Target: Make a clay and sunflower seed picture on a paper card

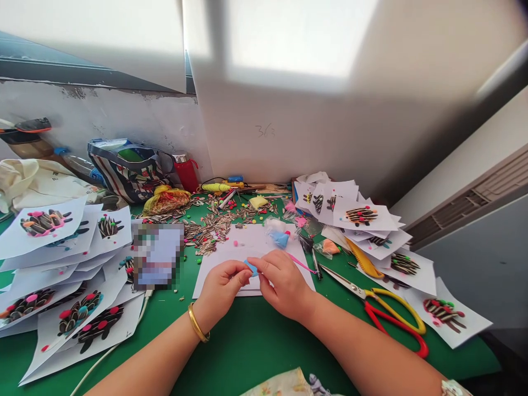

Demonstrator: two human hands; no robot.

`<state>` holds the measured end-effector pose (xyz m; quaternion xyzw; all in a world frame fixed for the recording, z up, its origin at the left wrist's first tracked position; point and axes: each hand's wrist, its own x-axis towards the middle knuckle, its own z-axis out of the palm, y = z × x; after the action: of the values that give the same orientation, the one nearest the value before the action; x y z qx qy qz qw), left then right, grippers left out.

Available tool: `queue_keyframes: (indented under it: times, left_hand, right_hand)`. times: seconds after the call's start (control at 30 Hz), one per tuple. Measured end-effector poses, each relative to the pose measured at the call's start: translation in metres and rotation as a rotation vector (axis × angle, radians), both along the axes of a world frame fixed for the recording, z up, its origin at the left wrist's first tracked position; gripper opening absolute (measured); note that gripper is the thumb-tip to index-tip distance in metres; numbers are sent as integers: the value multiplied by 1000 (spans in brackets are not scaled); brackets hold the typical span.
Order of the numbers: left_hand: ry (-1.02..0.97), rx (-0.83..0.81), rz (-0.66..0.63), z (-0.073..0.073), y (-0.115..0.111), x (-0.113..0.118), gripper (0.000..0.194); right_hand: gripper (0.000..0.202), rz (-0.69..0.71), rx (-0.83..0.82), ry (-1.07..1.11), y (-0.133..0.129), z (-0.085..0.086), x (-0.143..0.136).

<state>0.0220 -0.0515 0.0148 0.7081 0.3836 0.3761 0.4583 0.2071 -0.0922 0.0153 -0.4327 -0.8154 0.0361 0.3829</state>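
Between the fingertips of both hands is a small flattened piece of blue modelling clay. My left hand pinches its left edge and wears a gold bangle at the wrist. Closed on the right side of the clay, my right hand covers part of it. Beneath the hands lies a sheet of white paper. Just behind them, a larger lump of blue clay sits in clear plastic wrap. A pink strip and a black pen are to the right of my right hand.
Sunflower seeds are scattered at the back of the green table. Paper sheets with seed pictures are piled left and right. Large scissors lie near my right forearm. A blurred phone trails a white cable.
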Motion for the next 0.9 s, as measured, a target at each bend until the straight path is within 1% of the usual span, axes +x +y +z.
queue_keyframes:
  times: [0.07, 0.2, 0.33, 0.43, 0.57, 0.7, 0.8, 0.9]
  left_hand:
    - [-21, 36, 0, -1, 0, 1, 14]
    - [9, 107, -6, -1, -1, 0, 14]
    - [29, 120, -4, 0, -2, 0, 11]
    - [6, 147, -23, 0, -2, 2, 8]
    - [17, 213, -56, -1, -3, 2, 13]
    - [46, 215, -26, 0, -2, -1, 13]
    - [47, 218, 4, 1, -1, -2, 21]
    - [30, 210, -2, 3, -1, -1, 17]
  right_hand:
    - [52, 7, 0, 5, 0, 0, 0]
    - [53, 7, 2, 16, 1, -1, 0]
    - [50, 10, 5, 12, 0, -3, -1]
    - [53, 16, 9, 12, -1, -3, -2]
    - [55, 8, 12, 18, 0, -4, 0]
    - [51, 9, 15, 14, 1, -5, 0]
    - [47, 16, 8, 4, 0, -5, -2]
    - [50, 25, -7, 1, -1, -3, -2]
